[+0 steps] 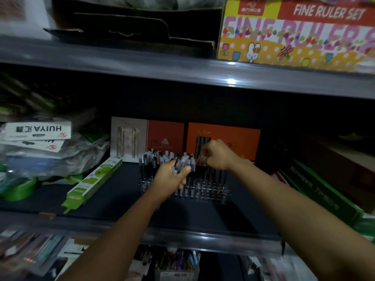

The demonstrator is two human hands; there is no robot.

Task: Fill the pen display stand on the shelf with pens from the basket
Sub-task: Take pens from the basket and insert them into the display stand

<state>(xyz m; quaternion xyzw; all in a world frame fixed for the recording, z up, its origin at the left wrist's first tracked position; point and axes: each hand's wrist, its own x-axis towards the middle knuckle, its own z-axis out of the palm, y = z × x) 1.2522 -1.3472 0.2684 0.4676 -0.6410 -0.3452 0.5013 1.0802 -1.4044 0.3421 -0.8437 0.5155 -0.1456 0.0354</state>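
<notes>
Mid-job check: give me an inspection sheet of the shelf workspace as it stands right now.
Surface: dark shelf board, dimly lit.
Job's things: clear plastic pen display stand, partly filled with clear-capped pens; basket not seen.
Clutter: green flat packs on the left, orange gift boxes behind the stand, bagged stock far left.
Hands: left hand grips a bundle of pens; right hand pinches one pen over the stand.
Cables: nothing seen.
Surroundings: colourful ruler set carton on the shelf above.

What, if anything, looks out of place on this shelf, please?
The slim green box left of the pen display stand lies askew, its end overhanging the shelf edge. Packets further left are heaped untidily.
</notes>
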